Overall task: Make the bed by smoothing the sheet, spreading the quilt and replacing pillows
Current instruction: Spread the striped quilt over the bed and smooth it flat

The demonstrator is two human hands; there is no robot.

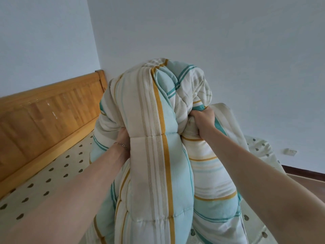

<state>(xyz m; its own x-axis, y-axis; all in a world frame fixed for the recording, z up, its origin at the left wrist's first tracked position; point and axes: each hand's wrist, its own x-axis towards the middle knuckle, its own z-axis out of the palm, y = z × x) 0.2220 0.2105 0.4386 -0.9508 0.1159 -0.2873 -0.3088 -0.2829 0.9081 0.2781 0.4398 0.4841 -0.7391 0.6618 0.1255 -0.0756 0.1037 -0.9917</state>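
Both forearms reach forward; the right hand clenches a fold of the striped quilt, the left hand grips its other side. Bundled quilt stands upright between them, above the dotted sheet.

Plain pale room with a wooden bed frame

Two bare, pale blue-white walls meet in a corner behind a glossy honey-coloured wooden headboard at the left. At the lower right, a dark brown skirting board edges a light wooden floor, and a small white wall socket sits just above it.
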